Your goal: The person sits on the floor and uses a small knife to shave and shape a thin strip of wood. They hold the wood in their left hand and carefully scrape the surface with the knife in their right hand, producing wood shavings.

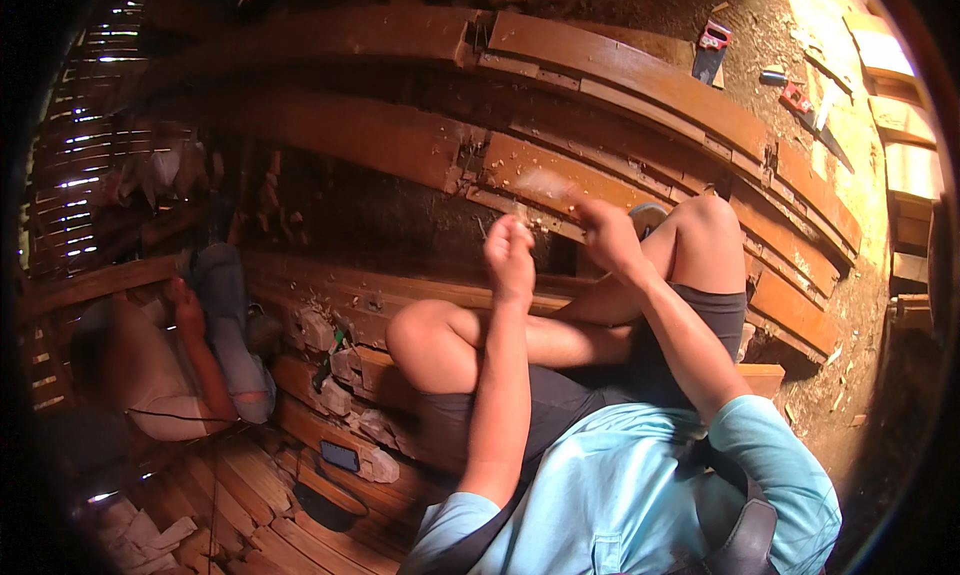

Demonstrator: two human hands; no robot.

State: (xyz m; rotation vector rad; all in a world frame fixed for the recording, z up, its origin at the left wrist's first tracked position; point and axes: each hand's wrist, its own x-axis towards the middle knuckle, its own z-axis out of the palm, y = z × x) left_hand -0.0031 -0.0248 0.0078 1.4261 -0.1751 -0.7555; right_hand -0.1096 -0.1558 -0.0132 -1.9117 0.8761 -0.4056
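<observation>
My left hand point(510, 245) is closed in a fist in front of a long brown timber beam point(400, 140) with a notch cut in it. Whatever it grips is mostly hidden by the fingers. To its right, my right hand point(607, 237) is also closed and a little smeared by motion. A pale streak point(545, 183) blurs over the beam just beyond both hands; its kind cannot be made out. Wood chips point(535, 223) lie along the timber close to the hands. More long beams point(620, 70) with notches run side by side beyond.
Two red-handled handsaws point(713, 37) point(797, 98) lie on the ground at the far right. Another person point(150, 365) sits at the left, with a bent arm. A phone point(340, 456) rests on boards at the lower left, by chunky notched timber ends point(318, 330).
</observation>
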